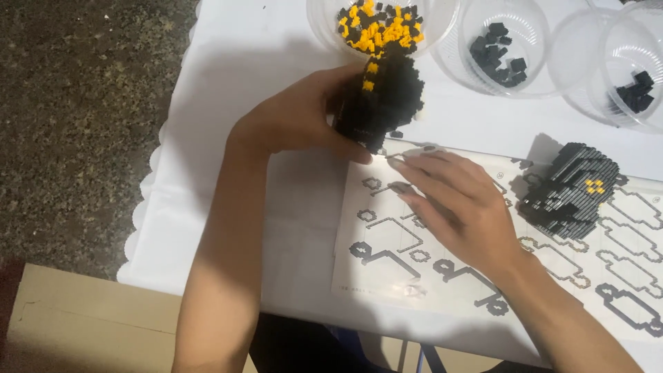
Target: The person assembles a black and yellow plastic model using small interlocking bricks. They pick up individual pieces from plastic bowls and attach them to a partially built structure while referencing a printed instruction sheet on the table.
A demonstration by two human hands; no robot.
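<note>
Gripping a black brick model (pixel 383 103), the left hand (pixel 297 114) risked crumbling it; right hand (pixel 456 204) fingers lay spread flat on the instruction sheet (pixel 387 269) just below.

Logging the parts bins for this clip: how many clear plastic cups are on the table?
4, along the top edge: one with yellow and black bricks, one with black bricks, an overlapped cup, and one at far right. More may lie outside the frame.
</note>
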